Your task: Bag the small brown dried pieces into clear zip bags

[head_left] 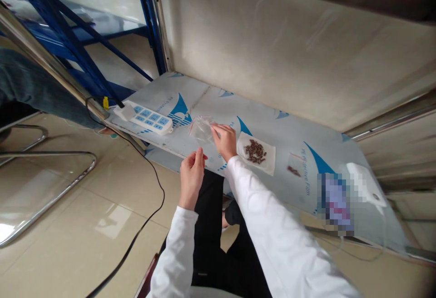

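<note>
Head view: right hand [225, 141] grip pinches the edge of a clear, crinkled plastic bag [200, 131] over the film-printed surface [303, 133], near the power strip [153, 120]. Left hand [191, 175]: fingers pressed together; cannot tell whether on anything. Brown, stubby pieces [255, 151] heaped on a squarish white sheet [269, 158].
</note>
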`<move>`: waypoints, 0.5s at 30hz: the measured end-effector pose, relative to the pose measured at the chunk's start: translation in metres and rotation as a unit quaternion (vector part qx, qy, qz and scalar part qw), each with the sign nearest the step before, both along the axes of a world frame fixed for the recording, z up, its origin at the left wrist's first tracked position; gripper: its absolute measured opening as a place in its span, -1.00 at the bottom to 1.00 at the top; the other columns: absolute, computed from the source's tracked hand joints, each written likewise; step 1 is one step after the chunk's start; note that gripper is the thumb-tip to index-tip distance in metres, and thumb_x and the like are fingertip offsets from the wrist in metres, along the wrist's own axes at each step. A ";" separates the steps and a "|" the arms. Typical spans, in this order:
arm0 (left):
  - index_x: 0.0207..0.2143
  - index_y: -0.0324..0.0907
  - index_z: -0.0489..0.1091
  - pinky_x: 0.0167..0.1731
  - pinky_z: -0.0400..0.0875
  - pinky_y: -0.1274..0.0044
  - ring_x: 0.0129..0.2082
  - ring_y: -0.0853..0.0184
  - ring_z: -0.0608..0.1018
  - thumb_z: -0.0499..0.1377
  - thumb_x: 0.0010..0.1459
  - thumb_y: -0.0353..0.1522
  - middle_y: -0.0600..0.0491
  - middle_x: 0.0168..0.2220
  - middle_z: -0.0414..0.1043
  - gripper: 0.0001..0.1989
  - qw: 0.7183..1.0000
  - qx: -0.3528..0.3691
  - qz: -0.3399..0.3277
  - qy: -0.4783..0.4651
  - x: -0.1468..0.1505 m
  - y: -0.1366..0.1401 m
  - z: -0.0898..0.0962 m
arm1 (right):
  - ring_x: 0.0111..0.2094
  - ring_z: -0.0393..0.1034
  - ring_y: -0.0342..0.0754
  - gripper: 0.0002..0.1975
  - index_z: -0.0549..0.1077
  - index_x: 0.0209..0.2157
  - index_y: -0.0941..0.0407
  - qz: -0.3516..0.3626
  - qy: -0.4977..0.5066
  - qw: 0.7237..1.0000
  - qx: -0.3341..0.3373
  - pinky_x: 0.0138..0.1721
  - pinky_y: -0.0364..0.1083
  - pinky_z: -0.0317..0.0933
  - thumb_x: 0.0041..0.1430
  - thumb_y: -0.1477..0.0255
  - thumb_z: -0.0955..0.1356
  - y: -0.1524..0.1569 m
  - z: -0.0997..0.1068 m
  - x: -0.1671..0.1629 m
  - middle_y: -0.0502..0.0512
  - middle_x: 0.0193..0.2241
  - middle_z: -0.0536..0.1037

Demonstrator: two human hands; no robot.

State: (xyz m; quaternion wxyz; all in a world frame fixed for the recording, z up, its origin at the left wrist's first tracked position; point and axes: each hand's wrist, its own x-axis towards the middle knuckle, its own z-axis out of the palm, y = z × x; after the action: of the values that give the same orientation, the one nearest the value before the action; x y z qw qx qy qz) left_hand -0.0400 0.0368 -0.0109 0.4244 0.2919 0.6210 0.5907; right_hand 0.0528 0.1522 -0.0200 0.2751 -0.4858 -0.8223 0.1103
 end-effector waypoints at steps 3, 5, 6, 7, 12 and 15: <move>-0.36 -0.28 0.42 -0.66 0.19 0.65 -0.68 0.52 0.32 0.12 0.06 0.01 0.11 -0.55 0.39 -0.51 0.997 0.013 0.011 -0.071 0.007 0.003 0.010 | 0.02 0.32 0.00 -0.68 0.49 -0.02 0.00 0.033 0.111 0.992 0.056 0.08 0.03 0.14 0.32 0.40 0.19 -0.041 0.008 0.033 0.06 -0.01 0.52; -0.31 -0.30 0.44 -0.57 0.31 0.64 -0.60 0.49 0.43 0.17 0.02 0.00 0.03 -0.44 0.47 -0.50 0.993 0.019 -0.024 -0.115 0.015 0.003 0.017 | 0.04 0.30 0.01 -0.67 0.46 0.01 -0.07 0.045 0.128 0.989 0.066 0.09 0.07 0.16 0.30 0.44 0.22 -0.072 0.010 0.059 -0.01 0.02 0.50; -0.32 -0.29 0.44 -0.53 0.35 0.63 -0.56 0.47 0.46 0.21 -0.01 -0.02 0.02 -0.42 0.49 -0.52 0.990 0.018 -0.052 -0.130 0.020 0.003 0.019 | 0.05 0.30 0.02 -0.66 0.45 0.02 -0.10 0.046 0.128 0.989 0.065 0.09 0.08 0.17 0.28 0.46 0.23 -0.087 0.011 0.072 -0.03 0.03 0.49; -0.35 -0.29 0.45 -0.50 0.37 0.62 -0.55 0.47 0.48 0.25 -0.04 -0.05 0.02 -0.42 0.49 -0.55 0.986 0.016 -0.083 -0.141 0.026 0.003 0.021 | 0.06 0.29 0.02 -0.64 0.44 0.03 -0.12 0.041 0.127 0.989 0.064 0.09 0.10 0.17 0.27 0.49 0.24 -0.100 0.011 0.084 -0.05 0.03 0.48; -0.43 -0.31 0.48 -0.45 0.42 0.61 -0.56 0.47 0.48 0.34 -0.12 -0.19 0.06 -0.51 0.49 -0.67 0.966 -0.024 -0.200 -0.164 0.062 -0.003 0.024 | 0.05 0.30 0.05 -0.65 0.46 0.01 -0.11 -0.010 0.145 0.989 0.033 0.08 0.14 0.19 0.25 0.49 0.27 -0.138 0.016 0.127 -0.02 0.00 0.51; -0.43 -0.30 0.50 -0.42 0.44 0.60 -0.55 0.46 0.49 0.36 -0.13 -0.26 0.07 -0.54 0.51 -0.72 0.966 -0.030 -0.210 -0.148 0.079 -0.007 0.026 | 0.04 0.33 0.06 -0.68 0.46 0.00 -0.03 -0.043 0.204 0.978 -0.033 0.08 0.11 0.21 0.19 0.37 0.33 -0.148 0.026 0.135 0.07 -0.01 0.51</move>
State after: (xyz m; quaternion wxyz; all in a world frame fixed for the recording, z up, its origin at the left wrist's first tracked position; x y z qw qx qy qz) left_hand 0.0393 0.0303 0.0146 0.6343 0.3121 0.4941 0.5061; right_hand 0.1878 0.0047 0.0056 0.4251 -0.4965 -0.7235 0.2221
